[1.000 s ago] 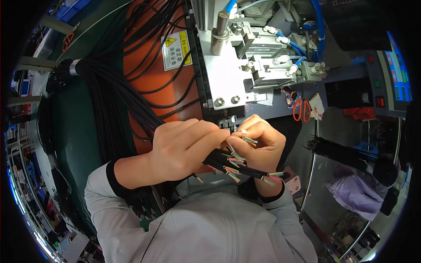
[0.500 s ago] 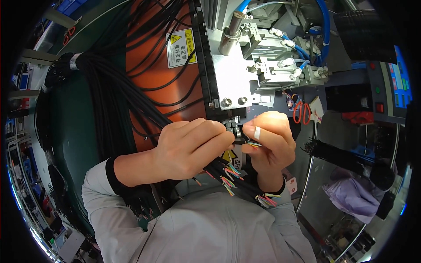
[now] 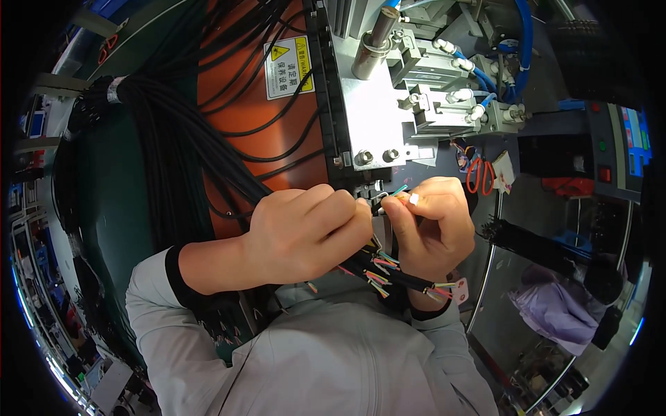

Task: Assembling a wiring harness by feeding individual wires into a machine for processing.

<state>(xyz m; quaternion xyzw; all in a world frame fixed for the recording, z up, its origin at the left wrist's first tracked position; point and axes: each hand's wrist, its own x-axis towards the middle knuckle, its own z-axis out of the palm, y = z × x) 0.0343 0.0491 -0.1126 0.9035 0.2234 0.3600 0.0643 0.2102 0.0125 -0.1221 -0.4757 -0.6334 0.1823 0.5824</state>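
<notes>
Coloured wires (image 3: pixel 399 189) of one black cable, between the two hands, near the metal machine plate (image 3: pixel 364 128). Left hand (image 3: pixel 302 232): fingers curled closed on the cable; right hand (image 3: pixel 436 218): thumb and forefinger pinching the wires. Beneath: further black cables (image 3: pixel 402 276), ends bared.

Hazard label (image 3: pixel 290 68), yellow triangle (image 3: pixel 279 53) — on orange panel (image 3: pixel 281 139)

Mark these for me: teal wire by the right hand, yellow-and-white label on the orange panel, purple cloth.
Teal wire (image 3: pixel 400 190): head view, on its slanted bare length.
Yellow-and-white label (image 3: pixel 289 68): head view, near its centre.
Purple cloth (image 3: pixel 558 306): head view, on its folds.
</notes>
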